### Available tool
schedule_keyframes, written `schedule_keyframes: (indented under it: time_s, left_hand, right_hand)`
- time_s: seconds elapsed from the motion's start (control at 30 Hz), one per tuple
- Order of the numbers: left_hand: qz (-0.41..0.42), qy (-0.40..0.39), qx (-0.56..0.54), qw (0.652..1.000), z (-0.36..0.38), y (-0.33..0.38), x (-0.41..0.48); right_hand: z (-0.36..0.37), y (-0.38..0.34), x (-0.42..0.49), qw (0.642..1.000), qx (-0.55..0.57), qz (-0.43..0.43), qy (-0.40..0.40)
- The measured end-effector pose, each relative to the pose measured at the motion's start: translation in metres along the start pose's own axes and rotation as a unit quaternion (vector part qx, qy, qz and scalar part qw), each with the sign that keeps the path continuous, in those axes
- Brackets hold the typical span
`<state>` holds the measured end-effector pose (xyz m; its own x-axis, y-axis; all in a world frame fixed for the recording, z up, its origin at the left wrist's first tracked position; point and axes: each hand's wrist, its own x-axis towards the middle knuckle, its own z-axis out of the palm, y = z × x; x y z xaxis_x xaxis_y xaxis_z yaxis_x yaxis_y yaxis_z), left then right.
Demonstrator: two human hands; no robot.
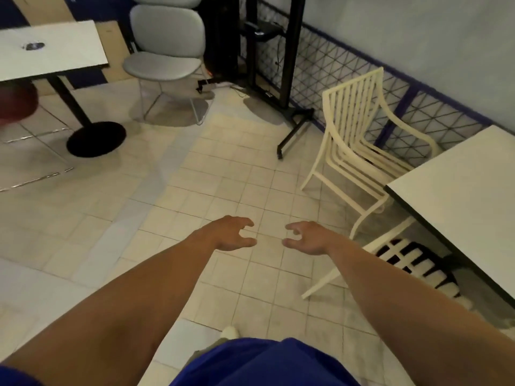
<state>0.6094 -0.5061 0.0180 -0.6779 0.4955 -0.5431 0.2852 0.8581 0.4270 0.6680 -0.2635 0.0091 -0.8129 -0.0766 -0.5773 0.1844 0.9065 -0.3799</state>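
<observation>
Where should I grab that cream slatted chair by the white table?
On the cream chair, probably grip the top back rail near both corners, from the open floor side: the back stands upright, while table and mesh fence crowd the rest.

A pale floor of square tiles point(223, 168) is seen throughout. At the left, a white rectangular tabletop point(64, 51) is carried on a black pedestal with a round base point(96, 138); a dark round mark point(34, 46) is seen on it, and a blurred dark red round object point(16, 101) is partly hidden below. Grey padded chairs on wire legs point(164, 62) are stacked beside it. A black wheeled stand point(289, 79) is placed against a blue-framed wire mesh panel point(320, 62). Cream slatted armchairs point(333, 146) are stacked near a second white tabletop edged in black point(468, 185).
</observation>
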Motion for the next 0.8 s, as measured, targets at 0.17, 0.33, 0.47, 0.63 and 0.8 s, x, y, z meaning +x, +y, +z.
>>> schedule_keyframes:
  time_s: [0.17,0.33,0.47,0.63,0.8]
  left_hand:
    - [-0.019,0.014,-0.047,0.999,-0.047,-0.066,0.014]
    - [-0.026,0.015,-0.08,0.996,-0.084,-0.105,0.042]
    - [-0.035,0.001,-0.09,0.995,-0.107,-0.123,0.078]
    - [-0.044,-0.009,-0.097,0.994,-0.142,-0.136,0.141]
    - [-0.066,-0.007,-0.108,0.992,-0.197,-0.147,0.216]
  right_hand:
    - [-0.021,-0.052,0.066,1.0,-0.022,-0.018,-0.01]
    - [-0.039,-0.079,0.121,1.0,-0.005,-0.003,-0.027]
    - [-0.062,-0.089,0.165,0.999,-0.006,-0.002,-0.035]
    - [-0.098,-0.084,0.237,0.999,-0.004,-0.005,-0.04]
    - [-0.158,-0.077,0.317,0.999,0.023,-0.01,-0.038]
